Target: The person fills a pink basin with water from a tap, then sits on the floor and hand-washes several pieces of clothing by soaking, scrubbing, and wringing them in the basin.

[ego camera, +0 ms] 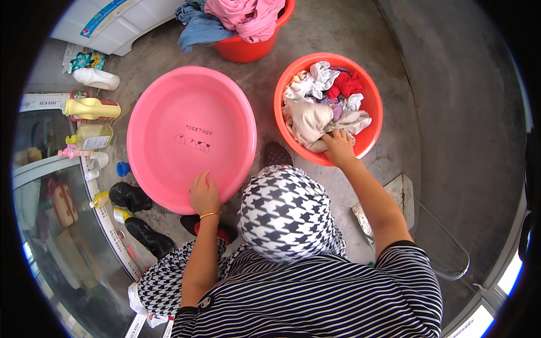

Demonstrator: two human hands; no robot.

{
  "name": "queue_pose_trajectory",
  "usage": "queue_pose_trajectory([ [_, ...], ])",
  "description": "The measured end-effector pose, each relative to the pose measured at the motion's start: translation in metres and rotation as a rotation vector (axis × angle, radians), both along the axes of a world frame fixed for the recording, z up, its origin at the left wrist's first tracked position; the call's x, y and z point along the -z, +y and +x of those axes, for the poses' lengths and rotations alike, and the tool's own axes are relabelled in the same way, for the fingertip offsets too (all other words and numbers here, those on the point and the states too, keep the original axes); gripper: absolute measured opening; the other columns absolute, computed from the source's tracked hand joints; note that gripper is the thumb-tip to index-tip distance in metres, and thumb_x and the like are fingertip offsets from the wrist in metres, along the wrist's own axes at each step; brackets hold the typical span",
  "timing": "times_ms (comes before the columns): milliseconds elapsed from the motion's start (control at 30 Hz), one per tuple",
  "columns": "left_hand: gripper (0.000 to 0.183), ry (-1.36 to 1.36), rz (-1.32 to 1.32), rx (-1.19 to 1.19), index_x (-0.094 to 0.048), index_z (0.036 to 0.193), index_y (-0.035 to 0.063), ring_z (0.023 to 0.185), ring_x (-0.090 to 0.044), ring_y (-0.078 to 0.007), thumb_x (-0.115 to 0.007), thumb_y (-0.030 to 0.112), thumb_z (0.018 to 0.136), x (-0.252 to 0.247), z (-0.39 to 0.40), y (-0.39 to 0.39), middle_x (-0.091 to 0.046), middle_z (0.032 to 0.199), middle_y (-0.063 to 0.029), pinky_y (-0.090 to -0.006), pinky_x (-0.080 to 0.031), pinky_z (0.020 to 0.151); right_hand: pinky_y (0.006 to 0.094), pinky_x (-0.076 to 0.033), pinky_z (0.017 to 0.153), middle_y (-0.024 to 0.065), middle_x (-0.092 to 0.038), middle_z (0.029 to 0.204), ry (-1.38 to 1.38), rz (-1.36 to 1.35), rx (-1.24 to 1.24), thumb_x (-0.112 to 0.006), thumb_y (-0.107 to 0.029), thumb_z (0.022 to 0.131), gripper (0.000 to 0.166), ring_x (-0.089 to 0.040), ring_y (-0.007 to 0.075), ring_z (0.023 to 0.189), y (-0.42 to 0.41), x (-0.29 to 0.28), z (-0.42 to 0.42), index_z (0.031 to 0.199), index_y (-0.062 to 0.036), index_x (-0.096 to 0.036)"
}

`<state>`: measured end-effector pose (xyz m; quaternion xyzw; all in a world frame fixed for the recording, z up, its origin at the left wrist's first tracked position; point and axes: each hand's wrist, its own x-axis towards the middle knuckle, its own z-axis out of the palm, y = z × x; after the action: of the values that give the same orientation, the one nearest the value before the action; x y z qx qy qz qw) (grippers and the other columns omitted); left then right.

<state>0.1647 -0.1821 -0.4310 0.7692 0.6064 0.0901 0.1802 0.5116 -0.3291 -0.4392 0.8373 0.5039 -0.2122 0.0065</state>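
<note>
A large pink plastic basin [192, 105] stands on the floor before me, with nothing in it but printed drawings and lettering on its bottom. My left hand [205, 193] is at its near rim, fingers apart and reaching over the inside. To the right is a round red-orange plastic tub [375, 101] full of clothes: white pieces, a red cloth [346, 84], and a beige satiny garment [310, 119] on the near side. My right hand [338, 145] lies on the beige cloth at the tub's near edge; its fingertips are partly hidden in the folds, so its grip is unclear.
Another red tub [245, 50] with pink and denim clothes stands at the far side. Along the left are a white bottle [96, 79], a yellow jug [92, 108], other bottles, a blue cap [123, 169] and black shoes [150, 236]. A metal-framed object [397, 192] is at right.
</note>
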Motion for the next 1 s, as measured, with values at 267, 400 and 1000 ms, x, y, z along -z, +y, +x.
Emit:
queue_pose_trajectory([
  [267, 0.022, 0.071, 0.012, 0.056, -0.063, 0.097, 0.0076, 0.096, -0.056, -0.0273, -0.05, 0.014, 0.081, -0.003, -0.012, -0.001, -0.061, 0.101, -0.0093, -0.0371, -0.043, 0.084, 0.0461, -0.038, 0.09, 0.0171, -0.056, 0.103, 0.053, 0.005, 0.057, -0.052, -0.031, 0.08, 0.036, -0.05, 0.0315, 0.102, 0.041, -0.04, -0.043, 0.098, -0.0015, -0.061],
  [400, 0.02, 0.048, 0.041, 0.042, -0.064, 0.094, 0.0066, 0.091, -0.057, -0.0265, -0.052, 0.012, 0.079, -0.005, -0.009, -0.005, -0.062, 0.095, -0.0092, -0.0372, -0.043, 0.082, 0.0378, -0.045, 0.077, 0.0172, -0.057, 0.085, 0.028, 0.594, 0.254, -0.061, -0.03, 0.076, 0.031, -0.054, 0.0337, 0.086, 0.087, -0.007, -0.049, 0.086, -0.001, -0.059],
  [1000, 0.021, 0.015, 0.049, 0.031, -0.064, 0.096, 0.0082, 0.091, -0.057, -0.0269, -0.05, 0.011, 0.08, -0.004, -0.009, -0.009, -0.062, 0.096, -0.0093, -0.0369, -0.043, 0.08, 0.0377, -0.04, 0.085, 0.0113, -0.053, 0.103, 0.154, 0.321, -0.271, -0.06, -0.031, 0.078, 0.05, -0.049, 0.027, 0.099, 0.044, -0.019, -0.052, 0.119, -0.0042, -0.05],
])
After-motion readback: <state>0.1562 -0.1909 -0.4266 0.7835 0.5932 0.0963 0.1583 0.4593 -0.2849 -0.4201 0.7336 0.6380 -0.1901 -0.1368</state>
